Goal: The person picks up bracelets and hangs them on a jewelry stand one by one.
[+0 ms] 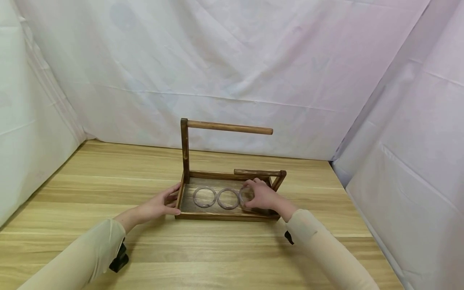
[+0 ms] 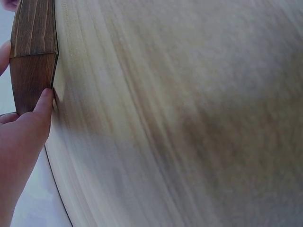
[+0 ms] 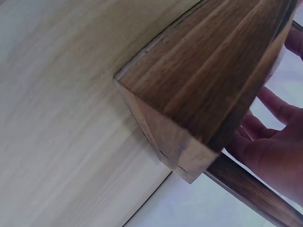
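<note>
A dark wooden stand has a shallow tray (image 1: 232, 216), a tall post with a long bar (image 1: 230, 127) at its left, and a low bar (image 1: 253, 172) at its right. Inside the tray lie a left bangle (image 1: 194, 197) and a middle bangle (image 1: 218, 198), both greyish and translucent. My right hand (image 1: 262, 196) grips a third bangle (image 1: 241, 195) at the tray's right end, partly hiding it. My left hand (image 1: 157, 205) touches the tray's left end, fingers along the side and thumb at the front corner. The left wrist view shows that thumb (image 2: 45, 99) against the wood.
The stand rests on a light wood-grain table (image 1: 217, 253). White cloth (image 1: 232, 60) hangs behind it and along both sides. The right wrist view shows the tray's front corner (image 3: 189, 90) close up, with the bangle largely hidden behind it.
</note>
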Demonstrator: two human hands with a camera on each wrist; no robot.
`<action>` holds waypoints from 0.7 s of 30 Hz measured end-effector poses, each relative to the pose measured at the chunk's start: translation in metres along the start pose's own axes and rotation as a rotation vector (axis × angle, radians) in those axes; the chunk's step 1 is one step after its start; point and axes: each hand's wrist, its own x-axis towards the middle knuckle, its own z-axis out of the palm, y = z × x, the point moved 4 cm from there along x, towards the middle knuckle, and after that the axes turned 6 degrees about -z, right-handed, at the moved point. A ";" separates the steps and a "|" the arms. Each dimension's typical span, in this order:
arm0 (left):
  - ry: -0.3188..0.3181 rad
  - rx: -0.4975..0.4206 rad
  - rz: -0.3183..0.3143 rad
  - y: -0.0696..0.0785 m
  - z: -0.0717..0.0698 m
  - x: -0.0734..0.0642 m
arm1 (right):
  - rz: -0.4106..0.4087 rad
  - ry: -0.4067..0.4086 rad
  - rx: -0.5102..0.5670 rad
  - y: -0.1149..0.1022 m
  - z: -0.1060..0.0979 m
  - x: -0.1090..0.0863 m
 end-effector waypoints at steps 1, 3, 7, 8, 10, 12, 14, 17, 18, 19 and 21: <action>0.001 0.001 0.000 0.000 0.000 0.000 | -0.001 0.001 0.007 0.000 0.000 -0.001; 0.003 0.003 0.000 -0.001 0.000 0.000 | -0.005 0.005 0.027 -0.001 -0.001 -0.002; 0.002 0.004 0.002 -0.002 -0.001 0.001 | -0.022 0.009 0.064 -0.002 -0.003 -0.004; 0.001 0.001 0.002 -0.002 -0.001 0.001 | -0.028 0.010 0.072 -0.003 -0.003 -0.005; 0.001 0.000 0.004 -0.002 -0.001 0.001 | -0.041 0.015 0.081 -0.003 -0.004 -0.006; 0.000 -0.001 0.006 -0.002 -0.001 0.001 | -0.051 0.018 0.089 -0.004 -0.005 -0.008; -0.001 -0.003 0.005 -0.002 -0.001 0.001 | -0.060 0.021 0.092 -0.004 -0.005 -0.009; -0.003 0.000 -0.001 -0.002 -0.001 0.001 | -0.070 0.024 0.099 -0.005 -0.006 -0.012; 0.000 -0.005 -0.008 -0.002 -0.001 0.001 | -0.073 0.027 0.103 -0.005 -0.006 -0.013; -0.003 0.000 -0.010 -0.002 -0.001 0.001 | -0.076 0.027 0.106 -0.006 -0.006 -0.014; -0.001 -0.005 -0.019 -0.002 -0.001 0.001 | -0.087 0.032 0.113 -0.007 -0.007 -0.016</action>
